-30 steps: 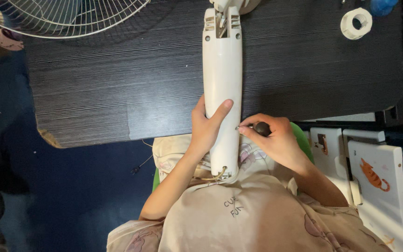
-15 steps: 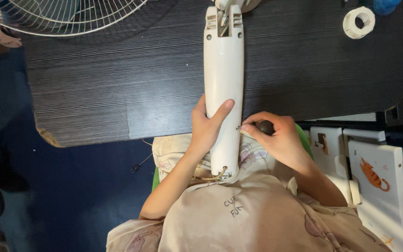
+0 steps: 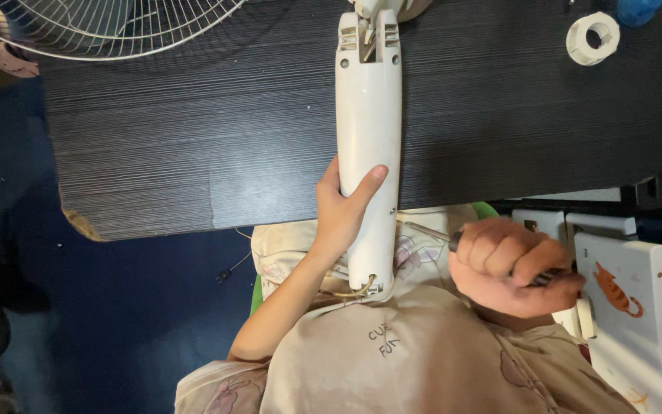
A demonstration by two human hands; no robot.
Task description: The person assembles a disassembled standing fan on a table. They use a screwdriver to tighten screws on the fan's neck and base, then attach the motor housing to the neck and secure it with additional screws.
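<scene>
Dark wood-grain table (image 3: 193, 138) carries a white fan stand column (image 3: 369, 115). Left hand (image 3: 340, 207) grips its lower part. Right hand (image 3: 511, 264), fisted around a screwdriver (image 3: 427, 230), has pulled back from the column's side.

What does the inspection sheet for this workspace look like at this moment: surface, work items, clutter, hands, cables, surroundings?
Surface: dark wood-grain tabletop, front left corner chipped.
Work items: long cream fan housing lying lengthwise, its near end overhanging the table edge above the lap; screwdriver with a thin metal shaft, tip pointing at the housing but apart from it.
Clutter: white plastic ring nut and a blue object at the far right.
Hands: left hand in a grip around the housing, thumb on top; right hand fisted on the screwdriver handle.
Cables: tan wires coming out of the housing's near end.
Surroundings: wire fan guard at the far left; white panel with an orange cat picture on the right; dark blue floor.
</scene>
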